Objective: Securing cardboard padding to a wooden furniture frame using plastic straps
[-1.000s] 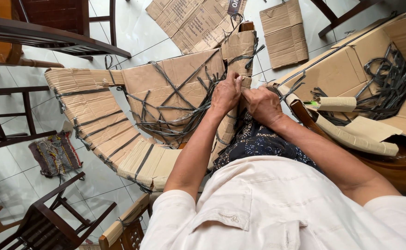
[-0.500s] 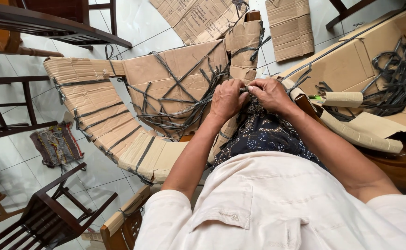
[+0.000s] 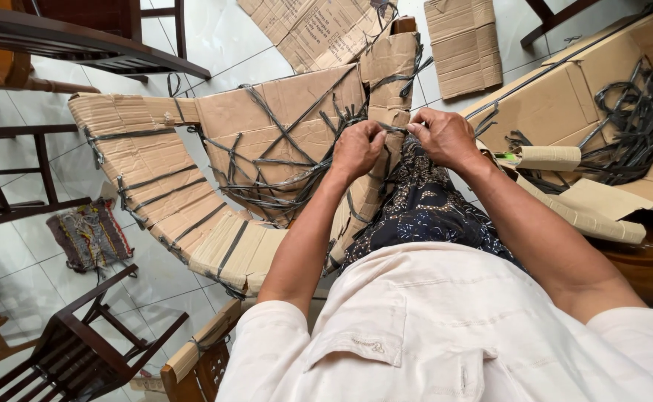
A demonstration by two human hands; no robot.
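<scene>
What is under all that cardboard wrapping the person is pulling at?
Under the cardboard wrapping, bound with dark straps, only a wooden end peeks out at the top. Both hands grip a strap; the rest stays covered.

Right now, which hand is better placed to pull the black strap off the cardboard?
Probably the right hand: it pinches the black strap at the cardboard edge. The left hand is a closed fist beside it.
</scene>
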